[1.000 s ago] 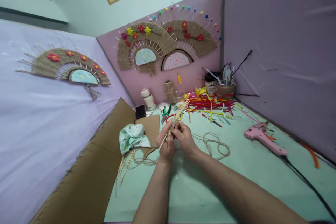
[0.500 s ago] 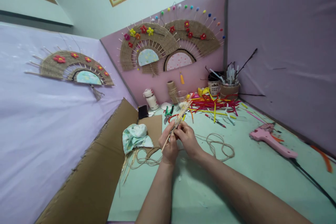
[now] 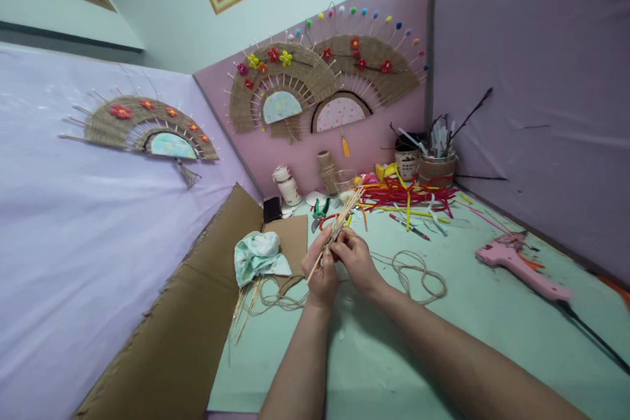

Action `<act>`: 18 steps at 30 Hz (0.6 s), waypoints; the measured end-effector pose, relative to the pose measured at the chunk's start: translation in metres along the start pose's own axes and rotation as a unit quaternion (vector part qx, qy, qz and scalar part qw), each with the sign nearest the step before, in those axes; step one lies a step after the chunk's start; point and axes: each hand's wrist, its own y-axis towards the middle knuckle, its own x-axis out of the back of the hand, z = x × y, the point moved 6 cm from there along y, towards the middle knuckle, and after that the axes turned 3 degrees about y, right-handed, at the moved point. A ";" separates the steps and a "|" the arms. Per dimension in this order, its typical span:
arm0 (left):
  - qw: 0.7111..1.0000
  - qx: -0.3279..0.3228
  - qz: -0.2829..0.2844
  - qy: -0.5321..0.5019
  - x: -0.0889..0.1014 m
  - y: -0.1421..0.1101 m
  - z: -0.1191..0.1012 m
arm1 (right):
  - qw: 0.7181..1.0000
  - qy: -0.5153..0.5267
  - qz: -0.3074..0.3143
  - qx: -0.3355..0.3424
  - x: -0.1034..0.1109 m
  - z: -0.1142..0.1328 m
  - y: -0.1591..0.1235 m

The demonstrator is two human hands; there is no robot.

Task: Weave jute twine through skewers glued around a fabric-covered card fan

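Observation:
A bundle of thin wooden sticks (image 3: 351, 205) slants up and away from my left hand (image 3: 319, 272), whose fingers are closed around its lower part. My right hand (image 3: 359, 264) is closed in a pinch against the bundle, close to the left fingertips. What lies between the right fingers is hidden. Loose loops of brown twine (image 3: 433, 274) spread over the table to the right of my hands, and more twine lies on the left.
Left of my hands, a crumpled cloth (image 3: 256, 256) lies over more sticks beside cardboard (image 3: 290, 239). Green-handled pliers (image 3: 321, 210), a twine spool (image 3: 326, 170) and red pipe cleaners (image 3: 408, 197) are behind. A pink glue gun (image 3: 524, 266) lies right, its cord trailing. Woven fans (image 3: 280, 75) hang on the panels.
The whole view has shifted slightly, with things appearing a little further right. Both hands stay closed at the stick bundle, with barely any visible change in the fingers.

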 end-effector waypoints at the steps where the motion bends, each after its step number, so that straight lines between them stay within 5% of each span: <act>1: 1.000 -0.001 0.001 0.002 0.000 0.000 0.000 | 1.000 -0.001 0.000 0.000 0.000 0.000 0.000; 18: 0.999 0.036 -0.003 -0.017 -0.001 0.001 0.000 | 0.998 0.056 0.011 -0.031 0.001 -0.008 0.000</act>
